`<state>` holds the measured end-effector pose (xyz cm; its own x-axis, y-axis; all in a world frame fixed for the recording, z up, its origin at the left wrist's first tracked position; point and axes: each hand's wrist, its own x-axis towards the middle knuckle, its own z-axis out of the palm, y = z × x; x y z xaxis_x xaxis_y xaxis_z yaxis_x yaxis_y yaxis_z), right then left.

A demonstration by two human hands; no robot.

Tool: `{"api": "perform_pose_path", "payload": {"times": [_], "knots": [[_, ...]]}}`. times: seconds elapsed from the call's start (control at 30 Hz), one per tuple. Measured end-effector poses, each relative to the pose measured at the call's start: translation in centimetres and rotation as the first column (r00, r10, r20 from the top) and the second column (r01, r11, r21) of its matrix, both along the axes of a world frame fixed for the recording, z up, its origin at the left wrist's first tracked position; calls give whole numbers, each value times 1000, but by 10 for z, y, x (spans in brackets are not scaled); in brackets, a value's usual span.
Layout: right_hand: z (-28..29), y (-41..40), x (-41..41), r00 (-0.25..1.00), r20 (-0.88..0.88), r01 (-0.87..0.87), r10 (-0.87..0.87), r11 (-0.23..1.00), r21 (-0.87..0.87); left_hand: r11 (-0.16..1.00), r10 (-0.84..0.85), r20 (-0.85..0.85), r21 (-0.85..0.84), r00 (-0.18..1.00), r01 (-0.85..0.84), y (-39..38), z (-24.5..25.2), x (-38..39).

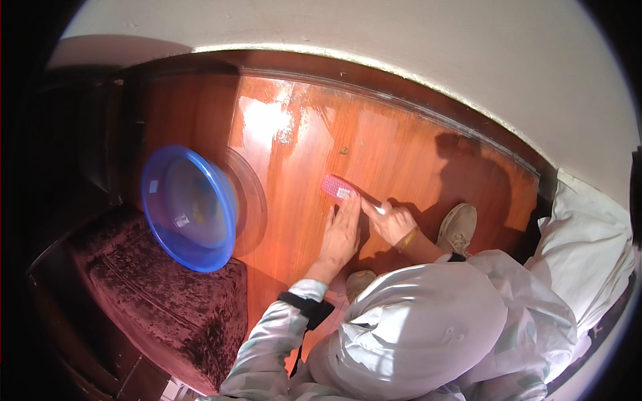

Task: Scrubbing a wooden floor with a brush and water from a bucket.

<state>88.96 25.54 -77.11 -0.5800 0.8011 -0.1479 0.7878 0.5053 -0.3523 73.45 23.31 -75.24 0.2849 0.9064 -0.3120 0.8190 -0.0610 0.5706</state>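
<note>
A pink brush (337, 187) with a dimpled head and a white label is above the wooden floor (301, 210) in front of me. My right hand (393, 224) is closed around its handle. The fingers of my left hand (341, 233) lie together against the brush where the head meets the handle. Part of the brush is hidden behind my fingers. Wet, shiny patches cover the floor beyond the brush, near the wall, and a small dark mark (344, 150) shows there.
A blue translucent plastic basin (228, 220) stands at the left, next to a dark red velvet-like upholstered seat (165, 280). A wooden baseboard (401, 103) runs along the pale wall. White cloth (587, 240) hangs at the right. My shoe (459, 223) is beside my right forearm.
</note>
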Motion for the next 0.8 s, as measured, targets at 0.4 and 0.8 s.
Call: {"api": "perform_pose_path", "payload": {"times": [0.4, 0.8], "knots": [[-1, 4, -3, 989, 40, 147, -144, 986, -80, 999, 25, 6, 42, 1000, -25, 16, -9, 13], [-1, 19, -1, 983, 67, 178, -170, 975, -136, 995, 73, -20, 73, 997, -71, 24, -13, 21]]}}
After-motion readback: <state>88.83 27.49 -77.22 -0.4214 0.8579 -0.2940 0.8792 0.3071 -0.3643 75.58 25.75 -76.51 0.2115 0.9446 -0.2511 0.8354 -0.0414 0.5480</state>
